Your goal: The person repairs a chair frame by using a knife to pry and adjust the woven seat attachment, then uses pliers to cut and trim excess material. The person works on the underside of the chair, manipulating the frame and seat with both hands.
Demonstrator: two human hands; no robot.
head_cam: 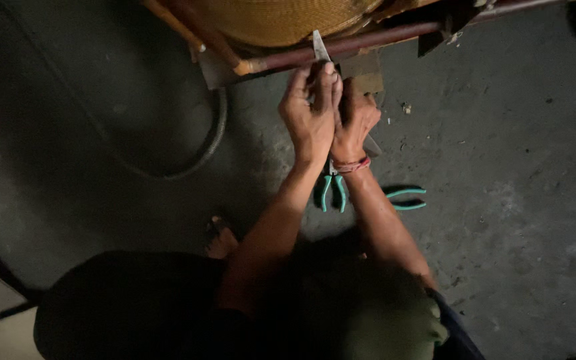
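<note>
My left hand [308, 113] and my right hand [356, 120] are pressed together just below a rusty metal rod [395, 35] of a frame. Both are closed around a flat grey metal strip [319, 45]; its pointed top pokes up past the rod and its lower end shows under my right wrist. My left fingertips rest against the strip near the rod. A red thread band circles my right wrist. A small rectangular metal plate [367, 75] hangs from the rod right behind my right hand.
Two pliers with teal handles lie on the dark concrete floor [515, 167], one [333, 193] under my wrists, one [406, 198] to the right. A yellow woven coil [281, 17] sits above the rod. A dark hose [213, 137] curves at left. My bare foot [221, 241] is below.
</note>
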